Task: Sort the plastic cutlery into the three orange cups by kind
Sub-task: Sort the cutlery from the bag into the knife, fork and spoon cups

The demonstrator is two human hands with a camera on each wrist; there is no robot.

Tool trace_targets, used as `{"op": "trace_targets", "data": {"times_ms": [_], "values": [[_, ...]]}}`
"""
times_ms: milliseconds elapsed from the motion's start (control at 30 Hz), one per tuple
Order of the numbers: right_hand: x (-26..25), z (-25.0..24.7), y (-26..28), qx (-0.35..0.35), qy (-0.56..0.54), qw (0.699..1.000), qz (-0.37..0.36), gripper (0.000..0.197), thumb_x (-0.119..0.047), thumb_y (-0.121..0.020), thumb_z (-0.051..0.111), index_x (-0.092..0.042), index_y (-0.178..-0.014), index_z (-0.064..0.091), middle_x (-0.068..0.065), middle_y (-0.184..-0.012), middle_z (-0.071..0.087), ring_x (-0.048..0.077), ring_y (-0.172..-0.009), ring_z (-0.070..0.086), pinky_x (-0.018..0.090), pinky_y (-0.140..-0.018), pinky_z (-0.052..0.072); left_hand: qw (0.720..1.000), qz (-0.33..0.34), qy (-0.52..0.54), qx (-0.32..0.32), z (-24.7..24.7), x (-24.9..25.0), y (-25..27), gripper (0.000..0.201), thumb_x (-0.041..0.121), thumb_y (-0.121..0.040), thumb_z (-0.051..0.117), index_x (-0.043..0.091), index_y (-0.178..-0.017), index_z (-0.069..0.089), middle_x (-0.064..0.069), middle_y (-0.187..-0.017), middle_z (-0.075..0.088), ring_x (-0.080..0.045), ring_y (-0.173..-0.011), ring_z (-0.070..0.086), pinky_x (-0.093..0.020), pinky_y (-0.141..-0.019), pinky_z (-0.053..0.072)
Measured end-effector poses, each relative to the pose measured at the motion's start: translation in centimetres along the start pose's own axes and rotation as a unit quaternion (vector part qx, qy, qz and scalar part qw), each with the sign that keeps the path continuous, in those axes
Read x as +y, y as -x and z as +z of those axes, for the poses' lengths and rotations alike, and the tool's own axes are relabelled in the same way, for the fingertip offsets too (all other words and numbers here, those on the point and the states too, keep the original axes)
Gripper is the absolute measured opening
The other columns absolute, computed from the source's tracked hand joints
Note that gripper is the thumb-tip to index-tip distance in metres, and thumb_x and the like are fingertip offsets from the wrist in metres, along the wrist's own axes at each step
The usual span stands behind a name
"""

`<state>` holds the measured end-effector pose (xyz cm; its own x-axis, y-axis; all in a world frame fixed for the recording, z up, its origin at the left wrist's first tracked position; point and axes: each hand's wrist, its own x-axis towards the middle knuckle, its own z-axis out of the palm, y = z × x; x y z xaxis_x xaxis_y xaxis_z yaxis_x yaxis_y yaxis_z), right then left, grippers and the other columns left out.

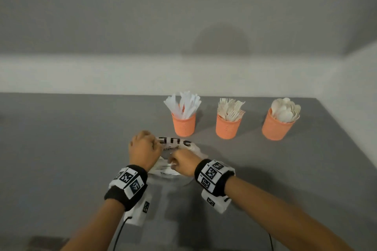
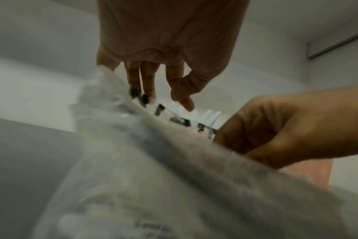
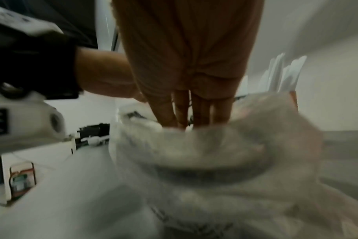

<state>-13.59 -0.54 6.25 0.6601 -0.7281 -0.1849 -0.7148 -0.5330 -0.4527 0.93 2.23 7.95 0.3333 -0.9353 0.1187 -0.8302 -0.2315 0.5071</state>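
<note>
Three orange cups stand in a row at the back right of the table: knives (image 1: 184, 106) in the left cup (image 1: 184, 126), forks in the middle cup (image 1: 228, 128), spoons in the right cup (image 1: 277, 128). In front of them lies a crumpled clear plastic bag (image 1: 179, 144) with black print. My left hand (image 1: 144, 146) grips the bag's left rim with curled fingers. My right hand (image 1: 183, 163) is fisted on the near rim (image 2: 276, 129). In the right wrist view my fingers (image 3: 168, 113) dip behind the bag's edge (image 3: 215, 153). The bag's contents are blurred.
The grey table (image 1: 61, 149) meets a pale wall behind the cups and ends a little right of the spoon cup. Both wrists carry black bands with white marker blocks (image 1: 130, 181). Cables hang off the near edge.
</note>
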Motion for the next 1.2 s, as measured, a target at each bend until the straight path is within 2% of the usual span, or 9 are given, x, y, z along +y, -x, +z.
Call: {"op": "trace_targets", "data": {"times_ms": [67,133,233,367,533,767,967,1100,1200], "values": [[0.1,1.2,-0.6,-0.045,0.078,0.995,0.044,0.033,-0.021,-0.09,0.055,-0.005,-0.118,0.058,0.014,-0.119,0.062,0.03,-0.114,0.056,0.036,-0.1,0.042,0.997,-0.029,-0.06,-0.031,0.0,-1.4,0.8,0.018,0.017,-0.085,0.055,0.013,-0.089,0.071,-0.01,-0.137,0.045,-0.031,-0.128,0.039,-0.048,-0.108,0.03],[0.1,2.0,-0.7,-0.064,0.145,0.986,0.058,0.032,-0.023,-0.09,0.055,-0.005,-0.117,0.058,0.013,-0.116,0.064,0.029,-0.11,0.059,0.035,-0.094,0.044,0.992,-0.06,-0.063,-0.088,-0.1,-2.4,1.4,0.025,0.016,-0.085,0.055,0.017,-0.107,0.067,-0.013,-0.146,0.033,-0.031,-0.137,0.027,-0.046,-0.113,0.025],[-0.1,2.4,-1.1,-0.068,0.241,0.967,0.053,0.032,-0.021,-0.087,0.058,-0.007,-0.116,0.057,0.011,-0.117,0.062,0.027,-0.108,0.059,0.035,-0.09,0.045,0.982,-0.083,0.008,-0.171,-0.6,-2.9,1.8,0.048,0.003,-0.083,0.055,0.015,-0.129,0.051,-0.016,-0.142,0.038,-0.031,-0.13,0.04,-0.033,-0.108,0.031],[-0.5,2.0,-2.0,-0.063,0.31,0.948,0.036,0.05,-0.018,-0.085,0.061,-0.006,-0.13,0.041,0.014,-0.132,0.05,0.031,-0.121,0.05,0.04,-0.102,0.041,0.968,-0.042,0.063,-0.239,-0.8,-1.9,1.5,0.058,-0.01,-0.08,0.048,0.013,-0.134,0.047,-0.01,-0.137,0.05,-0.026,-0.126,0.047,-0.028,-0.104,0.036],[-0.5,2.2,-2.1,-0.092,0.345,0.934,0.018,0.046,-0.013,-0.092,0.049,-0.006,-0.136,0.036,0.014,-0.137,0.048,0.03,-0.125,0.048,0.038,-0.105,0.036,0.96,0.002,0.087,-0.266,-0.9,-1.0,1.0,0.062,-0.017,-0.075,0.044,0.011,-0.13,0.052,-0.008,-0.135,0.053,-0.025,-0.121,0.052,-0.032,-0.102,0.043],[-0.4,2.2,-2.1,-0.143,0.208,0.966,0.048,0.062,-0.01,-0.08,0.066,-0.009,-0.136,0.039,0.015,-0.139,0.047,0.033,-0.124,0.05,0.043,-0.105,0.04,0.959,0.037,0.075,-0.27,-1.0,-0.6,0.5,0.063,-0.017,-0.075,0.043,0.013,-0.129,0.054,-0.004,-0.136,0.052,-0.022,-0.127,0.047,-0.026,-0.103,0.039],[1.1,2.7,-1.3,-0.116,0.11,0.98,0.119,0.044,-0.015,-0.079,0.065,-0.01,-0.12,0.051,0.013,-0.122,0.058,0.031,-0.111,0.056,0.036,-0.091,0.047,0.955,0.041,0.095,-0.277,-1.0,-0.7,0.3,0.063,-0.02,-0.075,0.039,0.013,-0.126,0.055,0.0,-0.138,0.051,-0.015,-0.131,0.043,-0.028,-0.106,0.039],[1.4,3.3,-0.9,-0.093,0.092,0.983,0.13,0.037,-0.022,-0.086,0.057,-0.008,-0.121,0.055,0.015,-0.125,0.059,0.033,-0.115,0.056,0.038,-0.099,0.046,0.956,0.044,0.097,-0.273,-1.0,-0.6,0.1,0.063,-0.018,-0.075,0.04,0.016,-0.125,0.056,0.0,-0.137,0.052,-0.015,-0.13,0.045,-0.031,-0.106,0.041],[1.5,3.6,-0.9,-0.084,0.061,0.984,0.145,0.04,-0.027,-0.086,0.056,-0.01,-0.122,0.055,0.013,-0.127,0.058,0.032,-0.116,0.055,0.038,-0.099,0.045,0.956,0.046,0.098,-0.271,-1.0,-0.4,0.3,0.061,-0.018,-0.076,0.04,0.015,-0.125,0.056,0.0,-0.137,0.052,-0.015,-0.13,0.045,-0.028,-0.107,0.036]]}}
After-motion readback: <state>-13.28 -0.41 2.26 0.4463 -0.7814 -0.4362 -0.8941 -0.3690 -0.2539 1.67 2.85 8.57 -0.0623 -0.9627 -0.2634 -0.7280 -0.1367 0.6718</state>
